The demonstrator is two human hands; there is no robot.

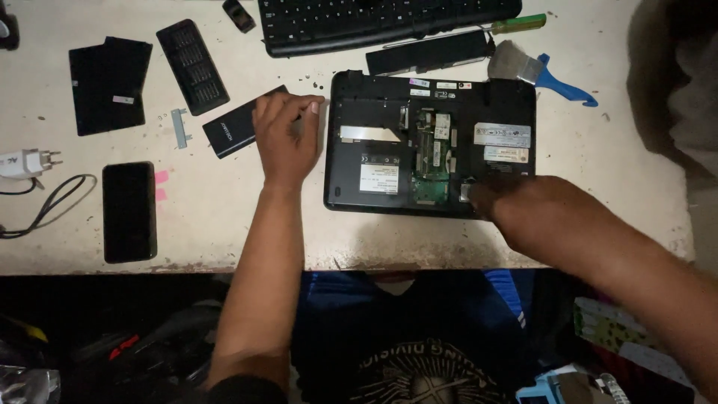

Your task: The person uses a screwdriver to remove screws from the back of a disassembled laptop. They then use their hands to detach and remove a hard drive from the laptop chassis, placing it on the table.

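Pressing the left hand (286,138) flat, fingers spread, on a black cover panel (238,124) at centre, right hand (523,209), grip unclear, reaching into the opened laptop (430,142) on the table (224,217).

You have a black laptop (430,142) with a green board (430,153) showing, on an off-white surface (217,217). The brush (557,82) handle is blue, the screwdriver (516,24) handle green.

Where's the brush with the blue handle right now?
The brush lies at the table's far right, touching the upturned laptop's top right corner, just below the green-handled screwdriver.
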